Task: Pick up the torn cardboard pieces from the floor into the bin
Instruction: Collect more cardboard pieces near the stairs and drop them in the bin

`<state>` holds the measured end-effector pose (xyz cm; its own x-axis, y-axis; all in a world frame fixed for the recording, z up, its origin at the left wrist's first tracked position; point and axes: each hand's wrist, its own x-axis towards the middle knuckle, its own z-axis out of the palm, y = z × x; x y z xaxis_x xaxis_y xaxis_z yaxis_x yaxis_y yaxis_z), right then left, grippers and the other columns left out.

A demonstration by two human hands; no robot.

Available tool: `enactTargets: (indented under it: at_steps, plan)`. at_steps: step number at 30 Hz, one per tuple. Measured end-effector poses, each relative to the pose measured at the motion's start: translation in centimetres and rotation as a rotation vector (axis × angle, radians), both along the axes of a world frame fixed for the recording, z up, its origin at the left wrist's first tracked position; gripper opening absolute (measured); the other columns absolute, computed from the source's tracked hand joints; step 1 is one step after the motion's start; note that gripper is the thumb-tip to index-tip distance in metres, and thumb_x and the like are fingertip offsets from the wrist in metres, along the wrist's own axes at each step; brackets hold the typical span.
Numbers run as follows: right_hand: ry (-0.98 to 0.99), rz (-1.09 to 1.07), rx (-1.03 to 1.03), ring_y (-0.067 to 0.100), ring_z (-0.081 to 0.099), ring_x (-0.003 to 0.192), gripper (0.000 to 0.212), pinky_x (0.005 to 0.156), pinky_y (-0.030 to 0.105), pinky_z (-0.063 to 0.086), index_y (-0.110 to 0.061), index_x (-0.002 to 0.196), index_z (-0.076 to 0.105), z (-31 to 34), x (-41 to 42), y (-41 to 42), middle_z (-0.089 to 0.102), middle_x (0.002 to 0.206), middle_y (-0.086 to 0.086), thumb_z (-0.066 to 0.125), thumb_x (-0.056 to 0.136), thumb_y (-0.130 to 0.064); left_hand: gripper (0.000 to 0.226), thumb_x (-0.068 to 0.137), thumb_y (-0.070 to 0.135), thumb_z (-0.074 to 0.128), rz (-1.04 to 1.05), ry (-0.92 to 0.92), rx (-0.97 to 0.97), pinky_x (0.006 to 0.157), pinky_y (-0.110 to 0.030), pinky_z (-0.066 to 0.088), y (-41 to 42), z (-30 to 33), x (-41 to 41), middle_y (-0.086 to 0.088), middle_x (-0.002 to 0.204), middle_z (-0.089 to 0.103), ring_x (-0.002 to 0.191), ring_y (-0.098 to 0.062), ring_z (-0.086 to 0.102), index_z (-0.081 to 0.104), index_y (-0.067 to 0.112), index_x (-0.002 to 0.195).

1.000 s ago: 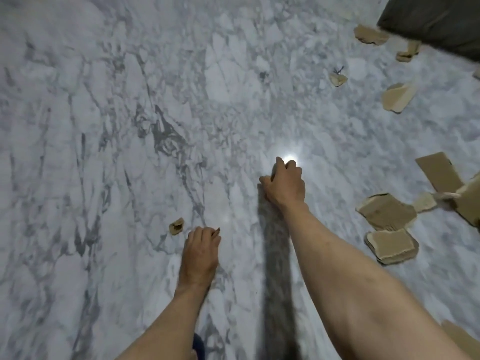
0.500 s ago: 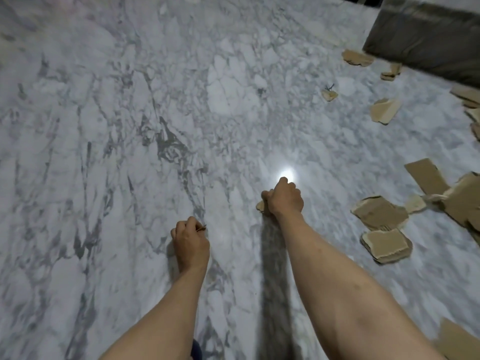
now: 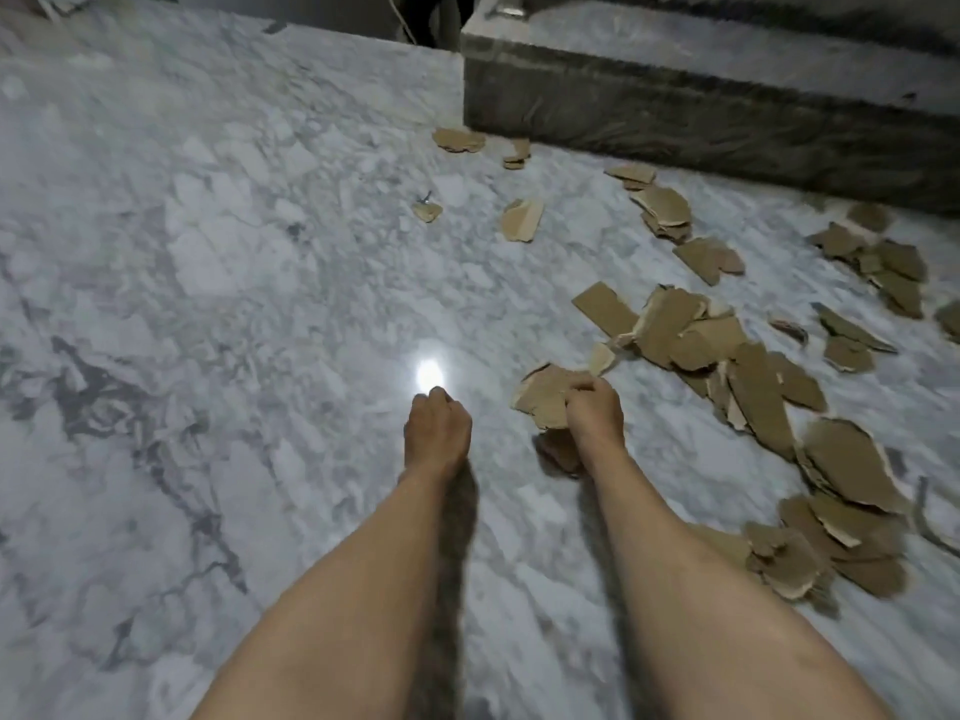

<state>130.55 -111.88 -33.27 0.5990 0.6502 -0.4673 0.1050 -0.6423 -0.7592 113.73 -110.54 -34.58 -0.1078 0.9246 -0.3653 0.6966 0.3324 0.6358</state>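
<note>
The right hand (image 3: 592, 410) is pinching a torn cardboard piece (image 3: 545, 400) off the marble floor (image 3: 208, 304), the left hand (image 3: 436, 426) is curling closed on something I cannot make out, and scattered pieces (image 3: 753, 387) are lying everywhere with no bin showing, so most is remaining

Torn brown cardboard pieces (image 3: 737, 376) scattered flat on marble floor (image 3: 208, 304), overlapping, rightward below dark ledge (image 3: 701, 111).

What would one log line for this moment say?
right hand: grips torn cardboard piece | left hand: curled, contents hidden | more cardboard pieces on marble floor | bin: unseen
</note>
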Motion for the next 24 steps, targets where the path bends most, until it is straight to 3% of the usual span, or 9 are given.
enactTargets:
  at_steps: [3,6,9,14,17,21,24]
  plan:
    - [-0.105,0.048,-0.134,0.031,0.054,0.105,0.036,0.076,0.033,0.041,-0.015,0.133,0.049,0.0,3.0,-2.3,0.058,0.131,0.012,0.042,0.099,-0.023,0.033,0.093,0.025,0.053,-0.167,-0.029,-0.033,0.078,-0.033,0.039,1.9,-0.3,4.3,-0.017,0.123,0.057,0.107,-0.035,0.057,0.053,0.000,0.114]
    - [-0.113,0.144,-0.223,0.035,0.052,0.124,0.070,0.100,0.043,0.044,-0.020,0.147,0.036,-1.0,3.4,-3.5,0.052,0.143,0.011,0.055,0.085,-0.046,0.068,0.086,0.047,0.068,-0.297,0.042,-0.076,0.086,-0.036,0.043,3.3,-1.1,7.2,-0.016,0.133,0.047,0.120,-0.035,0.053,0.044,0.002,0.131]
    - [-0.292,0.369,-0.345,0.036,0.040,0.136,0.097,0.108,0.045,0.034,-0.019,0.155,0.019,-2.2,3.0,-4.1,0.040,0.152,0.012,0.068,0.078,-0.050,0.083,0.081,0.051,0.074,-0.420,0.121,-0.060,0.094,-0.040,0.046,4.2,-2.1,8.9,-0.018,0.135,0.044,0.124,-0.038,0.050,0.038,0.003,0.137]
    - [-0.564,0.406,-0.297,0.032,0.037,0.131,0.063,0.103,0.041,0.034,-0.015,0.135,0.038,-2.8,2.5,-4.7,0.040,0.141,0.012,0.068,0.087,-0.042,0.063,0.077,0.044,0.080,-0.460,0.129,0.102,0.082,-0.041,0.051,3.8,-2.8,10.4,-0.011,0.120,0.048,0.103,-0.033,0.059,0.055,0.006,0.122]
    - [-0.618,0.403,-0.300,0.032,0.039,0.128,0.054,0.101,0.038,0.036,-0.014,0.128,0.039,-2.2,2.2,-4.5,0.040,0.137,0.012,0.069,0.088,-0.036,0.058,0.073,0.038,0.085,-0.389,0.072,0.061,0.074,-0.034,0.046,3.7,-1.8,11.0,-0.009,0.115,0.046,0.095,-0.030,0.057,0.056,0.007,0.113]
    - [-0.488,0.363,-0.283,0.036,0.050,0.121,0.051,0.091,0.036,0.042,-0.012,0.129,0.035,-1.8,2.4,-4.7,0.048,0.134,0.018,0.067,0.090,-0.016,0.038,0.073,0.029,0.084,-0.343,-0.081,-0.049,0.073,-0.033,0.051,3.7,-1.3,11.3,-0.008,0.104,0.068,0.088,-0.025,0.063,0.066,0.012,0.102]
    - [-0.504,0.375,-0.339,0.034,0.041,0.127,0.052,0.097,0.035,0.039,-0.013,0.136,0.035,-1.8,2.1,-5.2,0.037,0.141,0.018,0.063,0.093,-0.019,0.032,0.076,0.021,0.078,-0.310,-0.164,-0.150,0.076,-0.033,0.053,3.0,-1.0,11.2,-0.009,0.104,0.071,0.094,-0.028,0.066,0.068,0.012,0.105]
